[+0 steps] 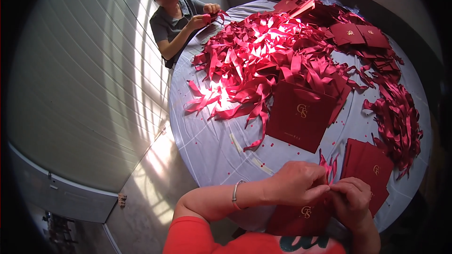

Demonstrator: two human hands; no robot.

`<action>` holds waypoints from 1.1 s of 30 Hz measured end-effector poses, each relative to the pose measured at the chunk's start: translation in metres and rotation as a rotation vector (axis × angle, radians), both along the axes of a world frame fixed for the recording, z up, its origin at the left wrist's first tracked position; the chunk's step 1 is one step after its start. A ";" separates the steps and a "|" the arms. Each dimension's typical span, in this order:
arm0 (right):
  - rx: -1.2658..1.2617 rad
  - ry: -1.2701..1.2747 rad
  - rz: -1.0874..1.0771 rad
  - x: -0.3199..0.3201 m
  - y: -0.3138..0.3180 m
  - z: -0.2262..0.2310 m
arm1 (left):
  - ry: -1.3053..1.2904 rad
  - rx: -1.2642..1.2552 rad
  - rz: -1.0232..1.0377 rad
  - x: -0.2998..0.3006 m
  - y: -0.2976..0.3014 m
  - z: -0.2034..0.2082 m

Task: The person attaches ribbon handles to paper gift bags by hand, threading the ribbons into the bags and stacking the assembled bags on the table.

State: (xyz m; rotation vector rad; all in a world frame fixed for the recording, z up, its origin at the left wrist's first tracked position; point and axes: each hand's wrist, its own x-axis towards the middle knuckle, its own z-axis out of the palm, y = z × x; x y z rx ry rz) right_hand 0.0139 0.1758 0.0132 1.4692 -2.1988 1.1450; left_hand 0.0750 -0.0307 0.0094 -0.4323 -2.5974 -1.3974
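Note:
Close to my body at the near edge of the table, my left hand and my right hand meet with fingertips pinched together. Between them a dark pink satin ribbon sticks up, its loose ends pointing away from me. A dark red paper gift bag with a gold emblem lies beneath my hands, partly covered by my left forearm. Just right of it rests a stack of similar red bags, partly behind my right hand. Exactly how the ribbon joins the bag is hidden by my fingers.
A round table with a pale cloth carries a large heap of ribbons, a standing bag stack, more bags and a ribbon bundle. Small red dots are scattered about. Across the table, a person handles a ribbon.

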 end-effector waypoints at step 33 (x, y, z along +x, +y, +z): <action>0.172 -0.049 0.144 0.010 -0.008 0.008 | -0.313 -0.200 -0.325 0.008 -0.038 0.020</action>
